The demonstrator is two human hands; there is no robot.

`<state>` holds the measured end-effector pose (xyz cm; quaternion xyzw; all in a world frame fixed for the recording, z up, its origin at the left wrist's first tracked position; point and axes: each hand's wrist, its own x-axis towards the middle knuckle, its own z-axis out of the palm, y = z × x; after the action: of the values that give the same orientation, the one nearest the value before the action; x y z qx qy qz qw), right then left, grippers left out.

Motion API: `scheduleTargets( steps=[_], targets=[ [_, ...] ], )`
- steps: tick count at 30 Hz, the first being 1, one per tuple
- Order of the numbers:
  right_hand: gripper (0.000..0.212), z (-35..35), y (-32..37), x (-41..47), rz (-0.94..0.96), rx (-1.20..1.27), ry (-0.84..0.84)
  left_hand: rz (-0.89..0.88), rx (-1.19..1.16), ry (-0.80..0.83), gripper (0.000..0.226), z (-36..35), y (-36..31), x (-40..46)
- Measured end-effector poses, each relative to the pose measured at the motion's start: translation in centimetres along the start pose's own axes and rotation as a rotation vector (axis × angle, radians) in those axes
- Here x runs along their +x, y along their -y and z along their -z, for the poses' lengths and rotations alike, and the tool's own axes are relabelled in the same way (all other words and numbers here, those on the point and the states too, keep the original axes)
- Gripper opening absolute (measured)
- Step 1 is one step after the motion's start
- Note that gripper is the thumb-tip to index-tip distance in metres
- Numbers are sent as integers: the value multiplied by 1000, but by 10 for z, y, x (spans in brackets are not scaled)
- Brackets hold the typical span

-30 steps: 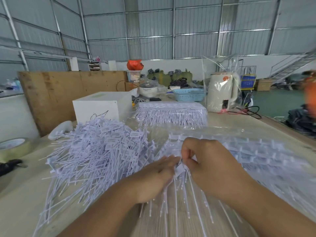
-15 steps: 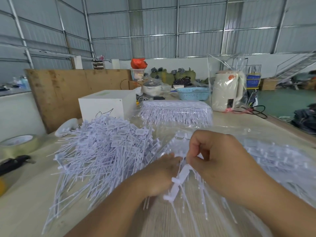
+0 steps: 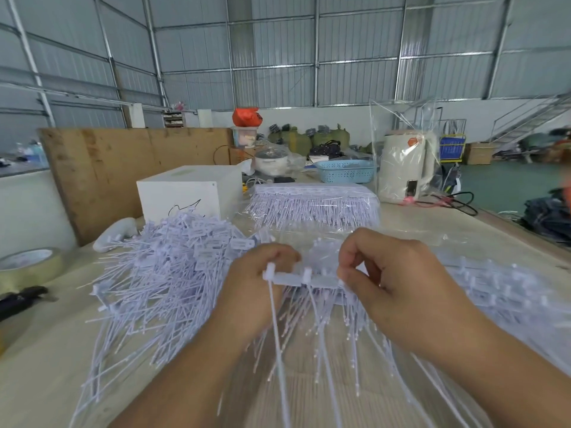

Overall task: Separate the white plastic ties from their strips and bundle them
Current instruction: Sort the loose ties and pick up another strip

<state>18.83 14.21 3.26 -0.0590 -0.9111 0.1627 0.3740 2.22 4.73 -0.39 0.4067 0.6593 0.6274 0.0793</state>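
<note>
Warehouse workshop: corrugated metal walls, steel staircase, cluttered worktable.

Head view, my end | left hand: bare, no glove, ring or watch that I can see | right hand: bare likewise | both forearms: bare to the frame edge, no sleeve showing

Bare table lies open at the near left. A pile of loose ties blocks the left; a white box and a wrapped stack stand behind.
</note>
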Motion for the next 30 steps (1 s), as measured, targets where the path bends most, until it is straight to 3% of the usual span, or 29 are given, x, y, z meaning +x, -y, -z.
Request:
scheduleTargets(
  steps=[2, 6, 10, 13, 15, 24, 30],
  targets=[
    [31, -1, -2, 1, -7, 7, 60, 46, -66, -18, 43, 6, -6, 2],
    [31, -5, -6, 1, -24, 35, 134, 267, -310, 387, 76, 6, -13, -1],
    [29, -6, -12, 3, -68, -16, 132, 202, -375, 512, 70, 10, -13, -12],
    [22, -8, -20, 2, -124, 1, 165, 124, -301, 434, 26, 5, -15, -13],
    [19, -8, -25, 2, -191, 29, 228, 137, -322, 370, 13, 5, -16, -10],
    [62, 8, -22, 4, -394, 115, 287, 221, -716, 228, 19, 12, -19, -6],
    [63, 12, -23, 2, -431, 72, 413, 282, -965, 198, 23, 14, -18, -5]
  ],
)
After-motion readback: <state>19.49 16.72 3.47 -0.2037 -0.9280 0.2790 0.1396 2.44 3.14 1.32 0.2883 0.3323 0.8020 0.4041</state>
